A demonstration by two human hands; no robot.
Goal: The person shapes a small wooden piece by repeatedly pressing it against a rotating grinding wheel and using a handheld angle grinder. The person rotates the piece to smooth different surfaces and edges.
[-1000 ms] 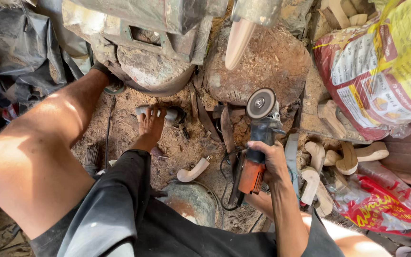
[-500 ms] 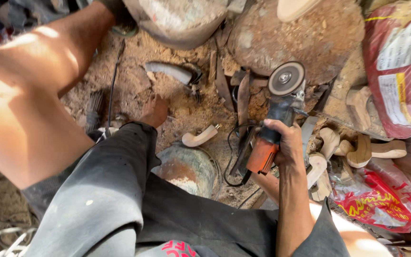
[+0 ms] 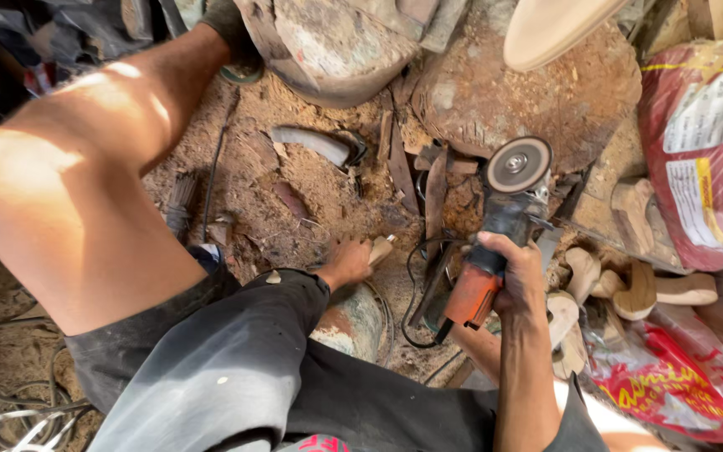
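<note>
1. The right hand (image 3: 519, 272) is wrapped tight around the grinder (image 3: 495, 238), in the middle right of the frame. Its round disc (image 3: 518, 165) points up and away from the body, likely to keep it clear of the legs.
2. The left hand (image 3: 346, 264) is low in the middle of the frame. Its fingers are closed on a small pale wood piece (image 3: 380, 249) lying on the sawdust ground (image 3: 311, 188).
3. The 2 hands are apart, with a black cord (image 3: 416, 289) looping between them.
4. More carved wood pieces (image 3: 638, 289) are piled at the right, just beside printed sacks (image 3: 700, 142).
5. The sleeve hides the left wrist. How much of the small wood piece sits under the fingers is hard to tell. A big pale wooden shape (image 3: 554, 29) is cut off at the top edge.
</note>
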